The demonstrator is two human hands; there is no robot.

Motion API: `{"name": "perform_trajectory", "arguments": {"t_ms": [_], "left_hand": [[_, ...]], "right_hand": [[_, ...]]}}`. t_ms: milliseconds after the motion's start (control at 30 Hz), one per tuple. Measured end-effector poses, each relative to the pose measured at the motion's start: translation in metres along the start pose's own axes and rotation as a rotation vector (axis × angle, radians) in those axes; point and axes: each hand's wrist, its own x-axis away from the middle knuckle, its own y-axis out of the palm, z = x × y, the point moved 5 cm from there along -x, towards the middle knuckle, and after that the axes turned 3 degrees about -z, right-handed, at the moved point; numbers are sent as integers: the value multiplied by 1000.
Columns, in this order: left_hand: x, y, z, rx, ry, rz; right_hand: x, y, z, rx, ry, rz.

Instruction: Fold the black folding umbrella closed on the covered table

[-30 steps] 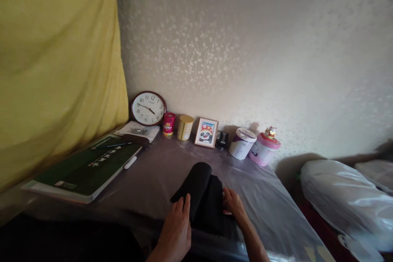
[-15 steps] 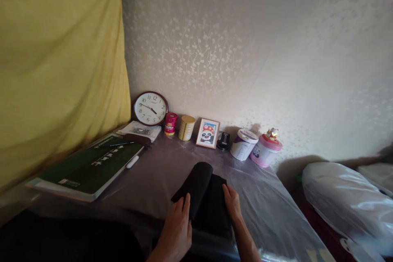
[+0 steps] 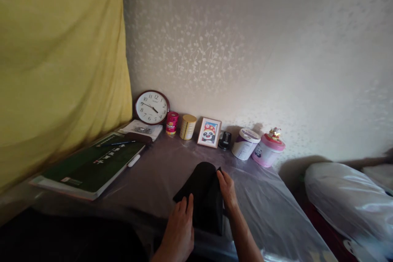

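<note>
A folded piece of black cloth lies at the front of the table, its far end rounded over in a fold. My right hand pinches the cloth's raised upper right edge between thumb and fingers. On the lower left side, my left hand grips the cloth, with its fingers on top and close together. The part of the cloth under the left palm is hidden.
Along the wall stand a clock, a pink can, a yellow can, a framed panda picture, a black device and two tubs. A green book lies left. A plastic-wrapped bundle is right.
My right hand has lifted the cloth's right flap and brought it leftward over the folded part. My left hand stays nearly in place. The view has shifted slightly.
</note>
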Motion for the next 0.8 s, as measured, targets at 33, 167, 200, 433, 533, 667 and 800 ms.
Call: {"name": "perform_trajectory", "arguments": {"t_ms": [33, 167, 200, 433, 533, 667, 800], "left_hand": [[0, 0, 0, -3, 6, 6], [0, 3, -1, -17, 26, 31], [0, 4, -2, -9, 32, 39], [-5, 14, -7, 55, 53, 147], [-6, 23, -10, -1, 55, 192], [-1, 27, -13, -45, 68, 301], [6, 15, -5, -92, 89, 331]], "right_hand": [[-3, 4, -1, -12, -11, 9], [-12, 27, 2, -41, 53, -22], [-13, 34, 4, -40, 84, -52], [-11, 66, 1, 119, 88, -242], [-5, 67, -9, 258, -64, -274], [7, 65, -18, 401, -224, -272], [17, 64, -21, 407, -280, -297]]}}
